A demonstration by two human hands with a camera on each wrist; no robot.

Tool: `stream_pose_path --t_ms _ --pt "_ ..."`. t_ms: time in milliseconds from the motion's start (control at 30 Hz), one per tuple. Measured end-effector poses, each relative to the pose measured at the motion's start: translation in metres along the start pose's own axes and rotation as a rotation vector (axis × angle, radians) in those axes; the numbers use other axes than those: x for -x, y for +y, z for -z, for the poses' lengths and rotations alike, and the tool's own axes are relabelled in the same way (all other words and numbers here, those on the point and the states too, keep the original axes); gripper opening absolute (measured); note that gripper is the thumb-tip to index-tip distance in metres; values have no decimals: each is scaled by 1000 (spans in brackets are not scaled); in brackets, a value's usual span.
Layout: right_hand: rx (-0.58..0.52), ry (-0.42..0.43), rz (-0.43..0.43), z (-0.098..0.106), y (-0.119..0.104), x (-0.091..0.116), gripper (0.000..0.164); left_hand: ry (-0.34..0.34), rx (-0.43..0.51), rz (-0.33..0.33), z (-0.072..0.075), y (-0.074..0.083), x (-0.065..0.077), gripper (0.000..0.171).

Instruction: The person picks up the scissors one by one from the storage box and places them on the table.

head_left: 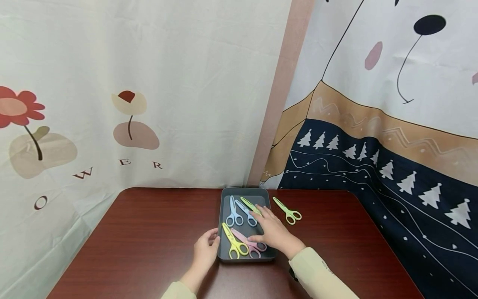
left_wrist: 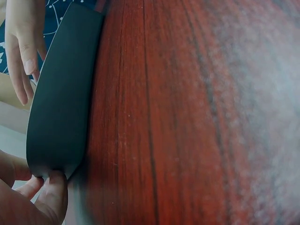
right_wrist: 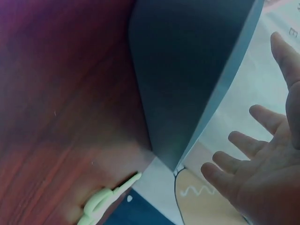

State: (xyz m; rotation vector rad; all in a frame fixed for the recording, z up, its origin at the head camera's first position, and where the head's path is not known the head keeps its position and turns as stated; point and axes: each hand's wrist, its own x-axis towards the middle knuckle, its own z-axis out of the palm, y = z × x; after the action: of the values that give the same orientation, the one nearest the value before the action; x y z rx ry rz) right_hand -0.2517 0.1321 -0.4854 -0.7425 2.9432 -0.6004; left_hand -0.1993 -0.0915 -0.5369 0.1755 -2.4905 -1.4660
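A dark grey tray (head_left: 246,261) stands on the table with several scissors in it. Blue scissors (head_left: 234,214) and a second blue pair (head_left: 245,212) lie in its far half, beside green scissors (head_left: 249,204) partly hidden by fingers. Yellow scissors (head_left: 232,241) and pink scissors (head_left: 242,238) lie in the near half. My left hand (head_left: 204,251) holds the tray's left side, its fingertips at the wall (left_wrist: 61,103) and rim. Over the tray's right half spreads my right hand (head_left: 274,230), fingers apart and nothing gripped, as the right wrist view also shows.
Light green scissors (head_left: 288,211) lie on the brown table (head_left: 157,232), just right of the tray. Behind the table's far edge hang a pale curtain (head_left: 194,104) with flower prints and a dark blue cloth (head_left: 336,166) with white trees.
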Motion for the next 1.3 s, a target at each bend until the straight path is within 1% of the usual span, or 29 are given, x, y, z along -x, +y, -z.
stream_pose_path --t_ms 167,300,500,700,933,1167,1300 --pt "23 -19 92 -8 -3 6 77 -2 7 3 -1 0 0 26" --pt "25 -40 140 -13 -3 10 71 -2 5 11 0 0 0 26" --pt "16 -84 137 -19 -4 15 68 1 7 8 -1 1 0 26" --pt "38 -69 142 -20 -6 17 64 8 3 11 -1 2 0 25" --pt "40 -102 112 -21 -7 14 56 15 -3 19 0 2 -2 25" --pt "93 -101 109 -21 -9 13 46 10 4 12 0 2 -1 25" --pt "116 -109 96 -21 -9 12 44 6 6 16 0 2 0 25"
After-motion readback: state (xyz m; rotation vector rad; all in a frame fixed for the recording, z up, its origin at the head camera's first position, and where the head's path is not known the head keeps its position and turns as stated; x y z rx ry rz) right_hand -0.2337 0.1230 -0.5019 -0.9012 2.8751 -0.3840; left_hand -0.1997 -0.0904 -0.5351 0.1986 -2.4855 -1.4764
